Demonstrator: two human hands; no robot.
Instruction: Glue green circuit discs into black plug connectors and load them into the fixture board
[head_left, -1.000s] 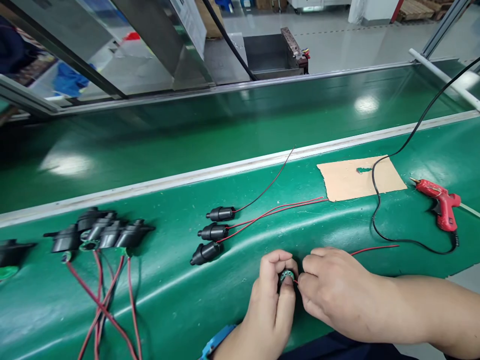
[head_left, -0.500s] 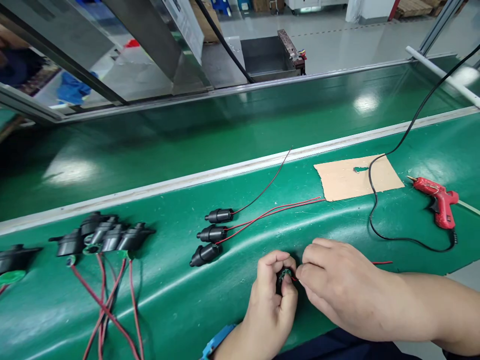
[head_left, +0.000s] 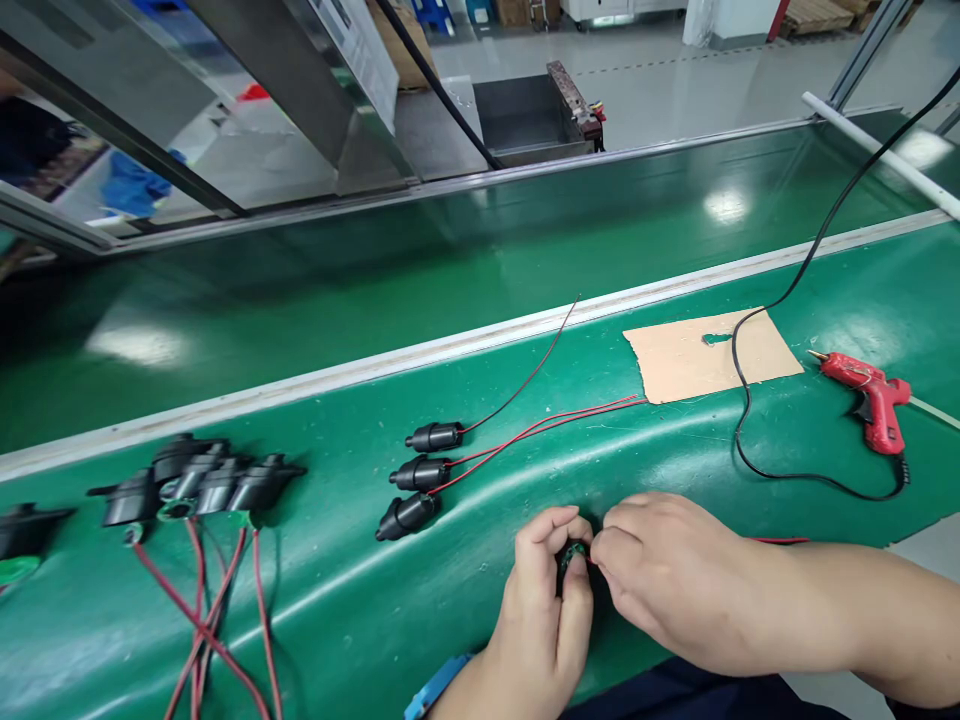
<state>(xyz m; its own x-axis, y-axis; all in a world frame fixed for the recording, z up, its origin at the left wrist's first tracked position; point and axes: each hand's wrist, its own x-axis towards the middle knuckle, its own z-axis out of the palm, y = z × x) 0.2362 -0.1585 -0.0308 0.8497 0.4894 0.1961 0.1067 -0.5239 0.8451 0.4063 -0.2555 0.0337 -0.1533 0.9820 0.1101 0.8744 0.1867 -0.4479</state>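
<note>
Between the thumb and fingers of my left hand (head_left: 546,600) is a small black part with a green end (head_left: 574,552), mostly hidden by the fingers. My right hand (head_left: 667,575) pinches close against that green end, where a bit of red wire shows. More red wire (head_left: 780,540) comes out past the right wrist and lies on the green mat. To the left of my hands lie several black cylindrical parts (head_left: 420,473), each with a thin red wire trailing right.
Black housings (head_left: 202,480) with red wires lie in a pile at left. A cardboard piece (head_left: 712,365) and a red glue gun (head_left: 874,400) with its black cord (head_left: 750,400) are at right. A white strip (head_left: 480,345) edges the green mat; a frame stands behind.
My hands stay together on the part with small finger movements. The red wire past the right wrist reaches slightly further right. The whole view has shifted a little.
</note>
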